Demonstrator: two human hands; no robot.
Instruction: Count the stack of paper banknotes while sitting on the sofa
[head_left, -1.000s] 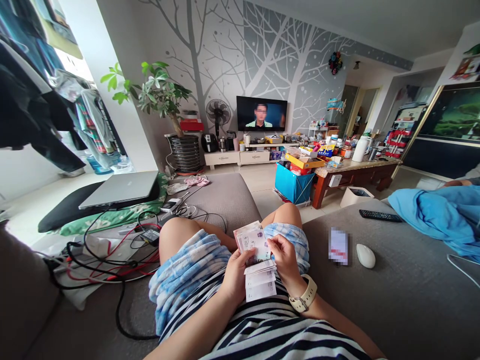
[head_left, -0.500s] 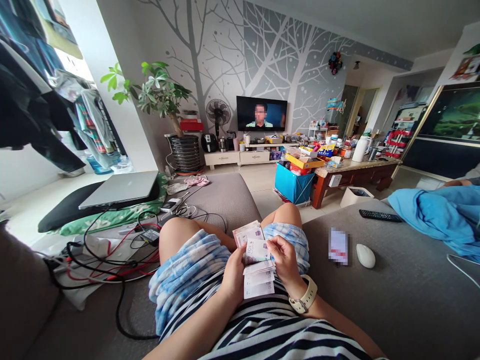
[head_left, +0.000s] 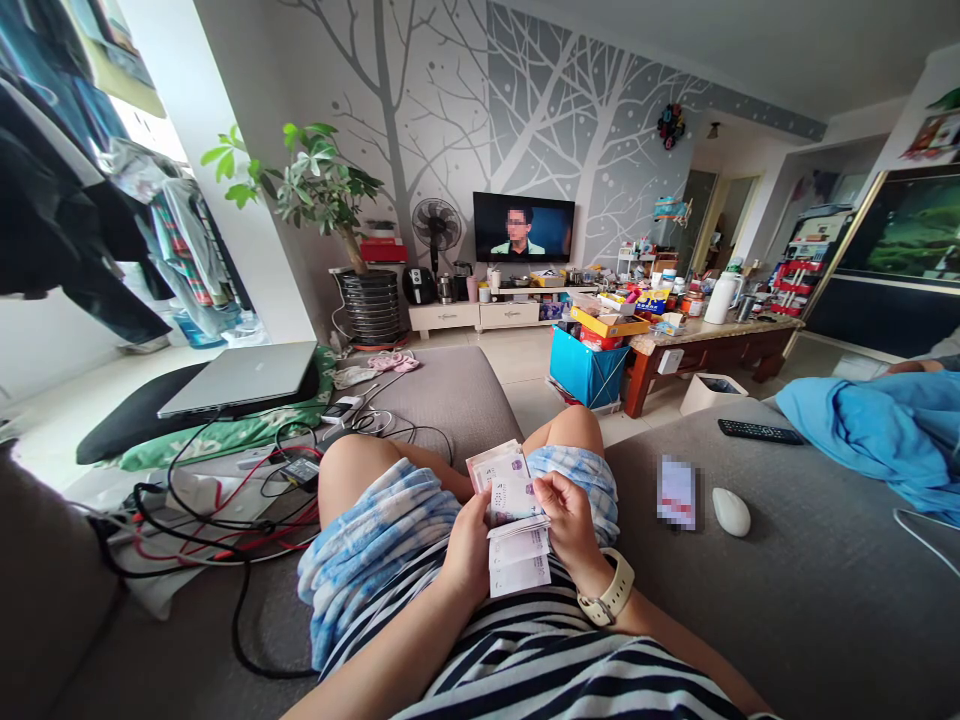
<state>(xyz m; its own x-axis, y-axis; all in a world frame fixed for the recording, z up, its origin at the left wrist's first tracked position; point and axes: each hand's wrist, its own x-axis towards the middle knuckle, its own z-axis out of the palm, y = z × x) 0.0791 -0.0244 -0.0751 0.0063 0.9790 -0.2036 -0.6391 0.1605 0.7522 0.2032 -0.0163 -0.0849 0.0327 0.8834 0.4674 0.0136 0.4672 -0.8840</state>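
Note:
Over my lap I hold a stack of banknotes (head_left: pixel 511 500), pale with purple and reddish print. My left hand (head_left: pixel 471 540) is closed on the left edge of the stack, thumb on top. On the other edge my right hand (head_left: pixel 566 515) pinches the notes between thumb and bent fingers. The upper notes fan out toward my knees, and the lower ends hang down toward my striped shirt. Fingers beneath the stack are hidden. A cream watch (head_left: pixel 611 592) is on my right wrist.
A white mouse (head_left: pixel 731 512), a blurred card (head_left: pixel 677 493) and a black remote (head_left: pixel 760 432) lie on the sofa to my right. Tangled cables (head_left: pixel 217 530) and a laptop (head_left: pixel 240 380) on a cushion are at my left. Ahead stands a cluttered coffee table (head_left: pixel 705 338).
Both hands stay nearly in place on the banknotes. The hanging lower notes have shifted slightly and show more print.

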